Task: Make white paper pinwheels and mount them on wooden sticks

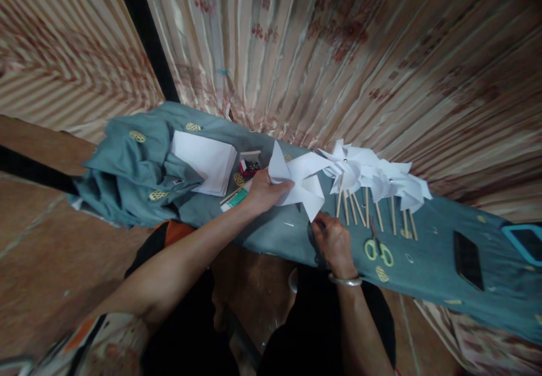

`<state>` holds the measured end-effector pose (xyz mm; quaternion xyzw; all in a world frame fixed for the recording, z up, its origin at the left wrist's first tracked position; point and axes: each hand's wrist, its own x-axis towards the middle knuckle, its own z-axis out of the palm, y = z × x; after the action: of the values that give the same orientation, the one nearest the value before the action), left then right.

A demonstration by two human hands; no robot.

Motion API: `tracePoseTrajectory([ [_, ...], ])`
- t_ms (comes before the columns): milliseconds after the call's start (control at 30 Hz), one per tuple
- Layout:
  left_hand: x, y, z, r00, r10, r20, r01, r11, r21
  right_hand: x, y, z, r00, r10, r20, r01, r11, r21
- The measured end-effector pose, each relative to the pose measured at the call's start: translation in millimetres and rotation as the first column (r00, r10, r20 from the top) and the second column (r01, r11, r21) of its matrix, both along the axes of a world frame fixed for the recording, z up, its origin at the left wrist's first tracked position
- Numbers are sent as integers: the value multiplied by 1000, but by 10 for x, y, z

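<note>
My left hand (263,192) grips a white paper pinwheel (301,179) by its left side, thumb lying over the paper. The pinwheel's blades are folded and spread above the cloth. Just below its lower tip, my right hand (335,241) rests by the table edge with fingers curled together; what they hold, if anything, is hidden. Several finished-looking white pinwheels (353,164) on wooden sticks (367,209) lie overlapping to the right. Green-handled scissors (378,249) are beside my right hand.
A stack of white paper (204,161) lies left on the grey-green cloth (271,235). Near it are an opened small box (249,164) of dark pieces and a green-and-white packet (235,200). A phone (468,260) and blue-edged object (525,243) sit far right. A curtain (296,54) hangs behind.
</note>
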<state>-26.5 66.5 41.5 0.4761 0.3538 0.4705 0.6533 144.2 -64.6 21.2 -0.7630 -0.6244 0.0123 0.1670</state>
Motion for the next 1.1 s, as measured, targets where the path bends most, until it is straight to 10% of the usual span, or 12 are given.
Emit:
tracePoseTrajectory([
  [267, 13, -16, 18, 998, 4, -66, -4, 1000, -5, 104, -9, -94, 995, 14, -102, -1, 992, 125],
  [467, 22, -48, -11, 991, -23, -132, 28, 999, 36, 134, -58, 340, 863, -10, -506, 240, 888, 392],
  [633, 50, -160, -57, 960, -95, -263, 120, 990, 79, -252, -11, 567, 896, 105, -432, 80, 918, 389],
  [1100, 53, -254, -9, 933, -118, -340, 150, 986, 71, -391, 143, 397, 947, 115, -300, -8, 941, 337],
])
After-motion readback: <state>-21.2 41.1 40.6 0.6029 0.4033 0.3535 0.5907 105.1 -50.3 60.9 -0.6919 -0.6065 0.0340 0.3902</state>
